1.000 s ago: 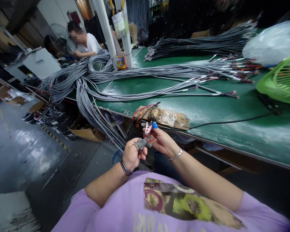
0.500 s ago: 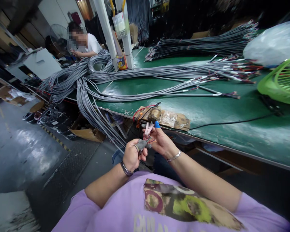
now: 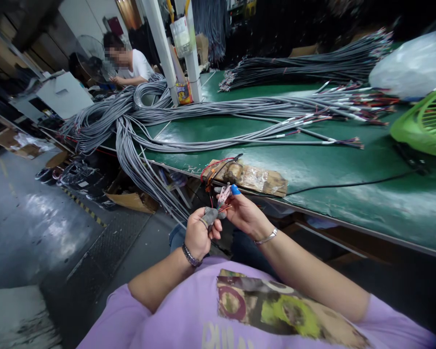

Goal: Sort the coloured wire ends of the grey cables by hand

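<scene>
My left hand (image 3: 199,235), with grey finger covers on its thumb and finger, is closed round the end of a grey cable. Thin coloured wires (image 3: 223,207), some red, fan out from that end towards my right hand. My right hand (image 3: 247,214), a blue cover on its thumb, pinches a small pinkish-white piece (image 3: 224,194) just above the wires. What exactly this piece is, I cannot tell. Both hands are close together in front of the table edge. The grey cables (image 3: 145,177) hang down from the table towards my left hand.
On the green table (image 3: 349,174) lie long grey cables (image 3: 240,104), a black cable bundle (image 3: 305,68), a taped wooden board (image 3: 261,179), a green fan (image 3: 421,123) and a plastic bag (image 3: 414,63). A person (image 3: 134,65) sits at the far left beyond a post (image 3: 163,48).
The pinkish-white piece has turned slightly in my right fingers, and the wires have shifted beside my left thumb. My hands stay almost in place.
</scene>
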`<action>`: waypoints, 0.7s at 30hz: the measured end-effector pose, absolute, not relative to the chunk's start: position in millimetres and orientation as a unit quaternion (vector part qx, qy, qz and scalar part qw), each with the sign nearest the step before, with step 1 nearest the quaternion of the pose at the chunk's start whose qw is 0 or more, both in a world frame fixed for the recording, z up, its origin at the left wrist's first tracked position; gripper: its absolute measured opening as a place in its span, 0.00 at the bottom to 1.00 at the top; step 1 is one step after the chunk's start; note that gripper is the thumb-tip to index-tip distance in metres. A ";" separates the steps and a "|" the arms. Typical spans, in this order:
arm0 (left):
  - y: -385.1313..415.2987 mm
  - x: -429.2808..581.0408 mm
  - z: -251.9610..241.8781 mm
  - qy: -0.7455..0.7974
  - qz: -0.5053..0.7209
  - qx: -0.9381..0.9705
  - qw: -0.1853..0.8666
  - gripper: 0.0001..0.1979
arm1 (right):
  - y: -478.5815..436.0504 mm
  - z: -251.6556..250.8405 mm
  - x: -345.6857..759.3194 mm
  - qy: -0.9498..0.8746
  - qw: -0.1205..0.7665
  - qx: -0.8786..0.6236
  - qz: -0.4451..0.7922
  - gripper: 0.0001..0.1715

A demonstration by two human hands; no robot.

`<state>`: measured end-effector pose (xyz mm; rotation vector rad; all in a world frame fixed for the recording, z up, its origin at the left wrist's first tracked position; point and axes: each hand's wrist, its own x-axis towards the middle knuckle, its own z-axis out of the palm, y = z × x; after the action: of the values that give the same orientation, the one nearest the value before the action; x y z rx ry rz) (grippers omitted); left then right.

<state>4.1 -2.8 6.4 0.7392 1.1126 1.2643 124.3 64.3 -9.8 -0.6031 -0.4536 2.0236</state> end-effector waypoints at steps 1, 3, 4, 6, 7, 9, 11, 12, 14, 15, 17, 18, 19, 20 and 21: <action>-1.5 4.1 6.2 0.481 0.548 0.319 0.606 0.13 | 64.6 -10.2 123.7 -0.190 0.473 -0.244 0.825 0.15; 0.3 4.2 5.0 0.481 0.548 0.318 0.605 0.13 | 66.0 -12.4 122.7 -0.198 0.479 -0.244 0.819 0.14; 0.9 4.3 4.1 0.481 0.546 0.319 0.607 0.12 | 67.0 -14.0 122.3 -0.199 0.483 -0.246 0.816 0.14; 1.7 4.7 1.8 0.483 0.536 0.323 0.612 0.12 | 68.8 -17.5 121.5 -0.196 0.487 -0.254 0.812 0.14; 2.0 4.9 0.6 0.485 0.531 0.325 0.615 0.12 | 69.5 -18.9 121.2 -0.194 0.487 -0.257 0.812 0.14; 2.4 5.2 -1.2 0.491 0.522 0.327 0.617 0.13 | 70.1 -20.4 120.6 -0.191 0.482 -0.261 0.814 0.15; 2.4 4.9 -2.0 0.497 0.516 0.326 0.617 0.13 | 69.7 -19.8 120.2 -0.186 0.480 -0.264 0.815 0.16; 2.2 4.6 -1.9 0.498 0.516 0.325 0.617 0.13 | 69.1 -18.8 120.3 -0.181 0.482 -0.265 0.815 0.16; 1.0 3.4 -1.3 0.497 0.517 0.324 0.616 0.13 | 67.3 -16.2 121.4 -0.167 0.482 -0.265 0.818 0.17; -0.1 2.7 -0.9 0.495 0.519 0.326 0.616 0.13 | 65.9 -14.7 122.7 -0.165 0.476 -0.262 0.823 0.19; -3.0 1.1 -0.7 0.492 0.521 0.334 0.612 0.13 | 62.1 -12.0 126.5 -0.182 0.447 -0.254 0.838 0.22; -4.7 0.4 -1.1 0.492 0.521 0.338 0.610 0.13 | 59.6 -11.0 128.9 -0.201 0.426 -0.252 0.846 0.24; -6.4 -0.3 -1.8 0.492 0.520 0.343 0.608 0.14 | 56.7 -10.3 131.3 -0.223 0.406 -0.253 0.849 0.25; -8.0 -0.9 -2.9 0.493 0.518 0.350 0.604 0.14 | 53.4 -9.9 133.7 -0.250 0.388 -0.259 0.848 0.25; -9.5 -1.4 -4.3 0.496 0.517 0.358 0.599 0.15 | 50.1 -9.7 135.9 -0.278 0.375 -0.270 0.842 0.24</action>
<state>-1.4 -9.5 -4.3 0.8294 1.1504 1.1978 135.9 50.1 -9.7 -0.6912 -0.7126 2.1557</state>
